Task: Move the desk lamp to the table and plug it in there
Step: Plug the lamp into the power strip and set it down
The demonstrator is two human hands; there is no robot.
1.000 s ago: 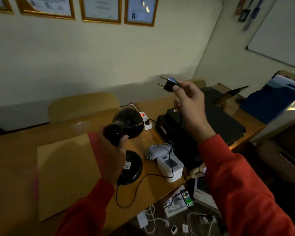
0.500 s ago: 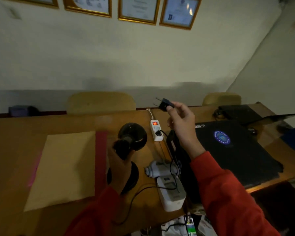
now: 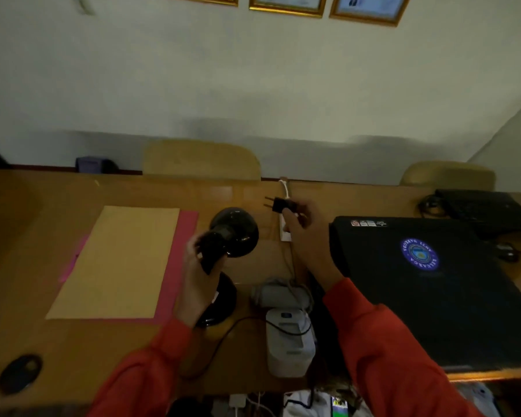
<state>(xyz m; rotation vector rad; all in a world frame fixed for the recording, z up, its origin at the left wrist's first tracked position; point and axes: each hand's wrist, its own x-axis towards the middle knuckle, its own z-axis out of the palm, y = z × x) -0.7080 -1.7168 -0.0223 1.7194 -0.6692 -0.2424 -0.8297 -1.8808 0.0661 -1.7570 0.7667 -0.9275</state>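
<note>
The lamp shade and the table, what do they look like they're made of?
Lamp shade: glossy black, likely painted metal or hard plastic; soft highlights curve over its dome. Table: wood or wood-look laminate, light brown with a faint sheen; grain is too blurred to tell which.

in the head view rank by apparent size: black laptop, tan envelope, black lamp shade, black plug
1. Black closed laptop
2. Tan paper envelope, though the laptop lies nearer
3. Round black lamp shade
4. Small black two-pin plug

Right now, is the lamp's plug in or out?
Out. The right hand holds the plug in the air, both prongs bare, above the white power strip.
</note>
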